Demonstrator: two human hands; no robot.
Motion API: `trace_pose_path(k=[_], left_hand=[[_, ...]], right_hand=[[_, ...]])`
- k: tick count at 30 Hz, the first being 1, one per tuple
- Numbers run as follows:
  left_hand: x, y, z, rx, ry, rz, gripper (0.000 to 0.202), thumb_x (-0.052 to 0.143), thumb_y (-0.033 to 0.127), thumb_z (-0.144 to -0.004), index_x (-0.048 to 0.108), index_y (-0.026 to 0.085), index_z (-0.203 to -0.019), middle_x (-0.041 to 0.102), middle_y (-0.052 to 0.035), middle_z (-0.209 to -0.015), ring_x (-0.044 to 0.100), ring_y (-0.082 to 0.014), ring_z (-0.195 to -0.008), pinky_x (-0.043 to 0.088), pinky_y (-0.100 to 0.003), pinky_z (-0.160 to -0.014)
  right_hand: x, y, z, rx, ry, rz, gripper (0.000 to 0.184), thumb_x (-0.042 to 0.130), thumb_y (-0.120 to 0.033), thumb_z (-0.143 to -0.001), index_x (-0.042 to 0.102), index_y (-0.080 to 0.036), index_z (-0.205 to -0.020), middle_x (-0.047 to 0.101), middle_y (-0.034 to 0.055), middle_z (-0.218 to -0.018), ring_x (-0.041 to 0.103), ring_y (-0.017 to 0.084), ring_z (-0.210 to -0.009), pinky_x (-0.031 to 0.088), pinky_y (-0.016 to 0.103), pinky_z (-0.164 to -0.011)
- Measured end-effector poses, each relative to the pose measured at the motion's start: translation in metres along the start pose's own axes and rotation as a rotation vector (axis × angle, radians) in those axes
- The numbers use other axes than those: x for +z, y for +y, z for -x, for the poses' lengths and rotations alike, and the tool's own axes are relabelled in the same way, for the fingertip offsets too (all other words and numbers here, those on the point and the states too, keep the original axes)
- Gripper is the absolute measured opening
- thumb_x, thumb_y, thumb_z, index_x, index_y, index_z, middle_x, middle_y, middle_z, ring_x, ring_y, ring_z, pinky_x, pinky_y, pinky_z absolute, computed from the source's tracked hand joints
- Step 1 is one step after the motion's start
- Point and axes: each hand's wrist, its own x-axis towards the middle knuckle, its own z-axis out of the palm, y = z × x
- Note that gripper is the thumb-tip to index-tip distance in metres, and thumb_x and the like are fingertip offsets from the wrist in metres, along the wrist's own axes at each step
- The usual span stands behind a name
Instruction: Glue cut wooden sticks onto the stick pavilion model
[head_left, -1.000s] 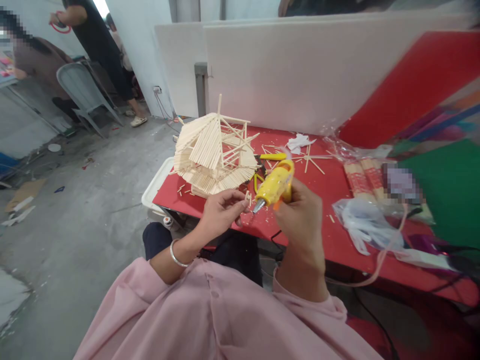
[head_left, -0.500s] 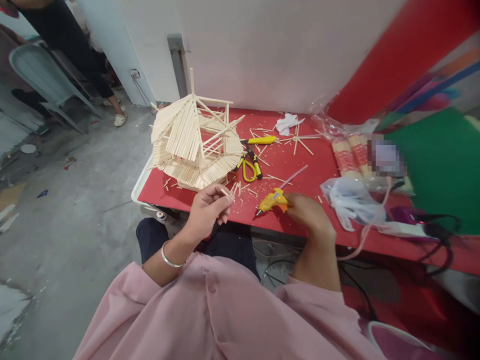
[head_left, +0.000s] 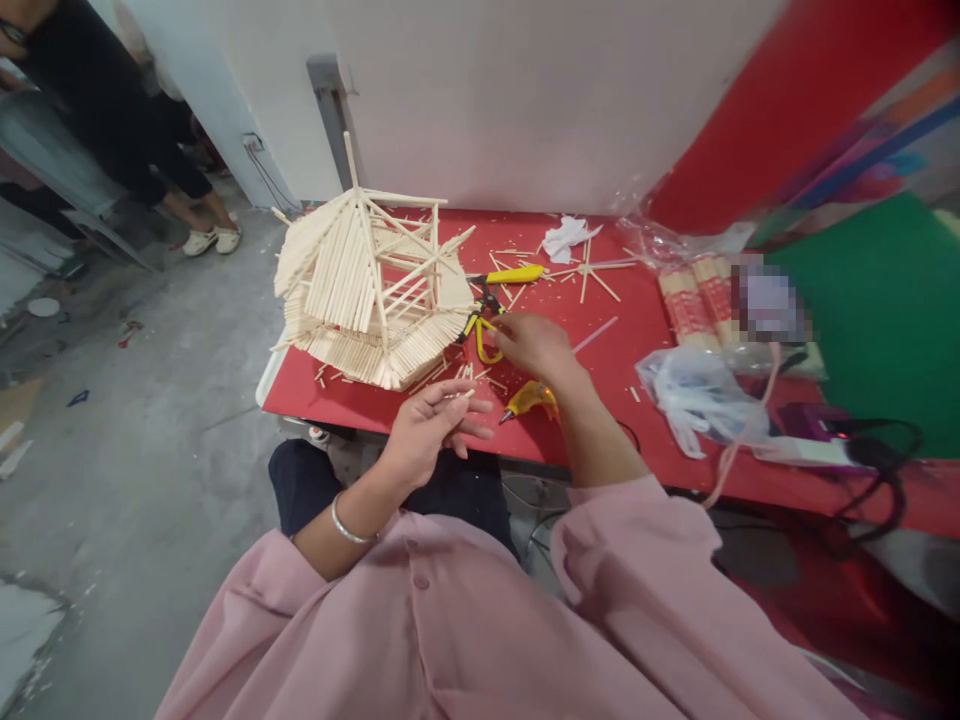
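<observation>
- Here, at a red table [head_left: 622, 425], a person in pink sleeves works beside a house model [head_left: 367, 285] built of pale wooden sticks, which stands on the table's left end.
- The left hand [head_left: 431, 425], a silver bangle [head_left: 346, 520] on its wrist, hovers at the near edge of the table; thumb and forefinger pinch a short stick [head_left: 459, 396], the other fingers loosely spread.
- The right hand [head_left: 531, 345] reaches palm down across the table, its bent fingers touching the yellow-handled scissors [head_left: 480, 330] that lie just right of the model; whether the fingers have closed on the handles cannot be told.
- A yellow glue gun [head_left: 531, 398] lies on the table under the right wrist, nozzle pointing left, between the two hands.
- A second yellow-handled tool [head_left: 514, 274] lies just beyond the scissors, and loose stick offcuts are scattered around both.
- Farther back sit a star of glued sticks [head_left: 589, 268] and a crumpled white paper [head_left: 564, 238].
- To the right lie a clear plastic bag [head_left: 694, 395] and wrapped bundles of sticks [head_left: 694, 300].
- On the grey floor at upper left, another person's legs and pale shoes [head_left: 211, 238] show, well apart from the table.
</observation>
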Motion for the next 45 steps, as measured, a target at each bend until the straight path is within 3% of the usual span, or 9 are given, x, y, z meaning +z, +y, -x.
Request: trace_pose_path(k=[3, 7, 17, 23, 29, 35, 40, 45], left_hand=[[-0.004, -0.003, -0.001, -0.038, 0.006, 0.026, 0.051, 0.086, 0.053, -0.066, 0.062, 0.016, -0.092, 0.079, -0.0104, -0.085, 0.074, -0.0195, -0.058, 0.043, -0.017, -0.038], [-0.009, -0.005, 0.000, -0.068, 0.012, 0.090, 0.051, 0.085, 0.055, -0.068, 0.056, 0.017, -0.086, 0.078, -0.0081, -0.077, 0.070, -0.0165, -0.050, 0.041, -0.016, -0.035], [-0.013, -0.011, -0.003, -0.081, -0.019, 0.133, 0.053, 0.082, 0.054, -0.073, 0.047, 0.020, -0.094, 0.077, -0.0052, -0.076, 0.069, -0.0166, -0.048, 0.039, -0.015, -0.033], [-0.011, -0.006, 0.000, -0.040, -0.011, 0.106, 0.050, 0.085, 0.053, -0.070, 0.055, 0.018, -0.089, 0.075, -0.0038, -0.082, 0.068, -0.0122, -0.050, 0.040, -0.015, -0.036], [-0.011, -0.006, 0.005, -0.013, 0.034, -0.015, 0.045, 0.084, 0.053, -0.070, 0.068, 0.013, -0.081, 0.053, 0.0059, -0.048, 0.046, -0.0040, -0.039, 0.034, -0.014, -0.038], [-0.007, -0.004, 0.006, 0.018, 0.025, -0.005, 0.045, 0.085, 0.054, -0.068, 0.067, 0.014, -0.081, 0.056, 0.0047, -0.052, 0.047, -0.0053, -0.043, 0.033, -0.015, -0.038], [-0.006, -0.001, 0.006, 0.027, 0.031, -0.012, 0.047, 0.085, 0.056, -0.068, 0.067, 0.014, -0.079, 0.052, 0.0063, -0.051, 0.044, -0.0039, -0.041, 0.029, -0.015, -0.037], [-0.004, 0.001, 0.005, 0.015, 0.048, 0.020, 0.048, 0.085, 0.055, -0.067, 0.063, 0.014, -0.080, 0.059, 0.0052, -0.059, 0.047, -0.0031, -0.038, 0.029, -0.015, -0.034]], right_hand=[[0.005, -0.016, -0.032, 0.034, -0.017, 0.033, 0.043, 0.041, -0.039, -0.098, 0.069, -0.020, -0.124, 0.070, 0.0166, -0.126, 0.064, 0.033, -0.117, 0.048, 0.040, -0.091], [0.015, -0.021, -0.048, 0.067, -0.052, 0.075, 0.042, 0.048, -0.037, -0.095, 0.070, -0.014, -0.121, 0.069, 0.0236, -0.122, 0.065, 0.036, -0.116, 0.049, 0.045, -0.094], [0.027, 0.001, -0.058, 0.020, -0.125, 0.028, 0.043, 0.046, -0.047, -0.096, 0.073, -0.016, -0.110, 0.073, 0.0169, -0.116, 0.068, 0.029, -0.107, 0.049, 0.034, -0.084], [0.031, 0.010, -0.067, -0.007, -0.130, -0.019, 0.043, 0.048, -0.050, -0.095, 0.074, -0.017, -0.106, 0.076, 0.0145, -0.109, 0.069, 0.025, -0.099, 0.046, 0.028, -0.076], [0.034, 0.009, -0.068, 0.002, -0.113, -0.031, 0.050, 0.044, -0.058, -0.096, 0.073, -0.018, -0.099, 0.076, 0.0145, -0.102, 0.069, 0.025, -0.095, 0.046, 0.028, -0.074], [0.027, 0.018, -0.079, -0.002, -0.122, -0.020, 0.050, 0.044, -0.059, -0.095, 0.075, -0.020, -0.090, 0.077, 0.0117, -0.096, 0.069, 0.023, -0.087, 0.047, 0.029, -0.072], [0.013, 0.037, -0.096, 0.042, -0.045, 0.061, 0.040, 0.052, -0.050, -0.091, 0.076, -0.019, -0.101, 0.076, 0.0135, -0.105, 0.068, 0.027, -0.096, 0.048, 0.032, -0.076], [0.004, 0.046, -0.119, -0.011, 0.132, 0.161, 0.048, 0.046, -0.030, -0.093, 0.060, -0.016, -0.137, 0.058, 0.0204, -0.143, 0.052, 0.034, -0.129, 0.043, 0.045, -0.101]])
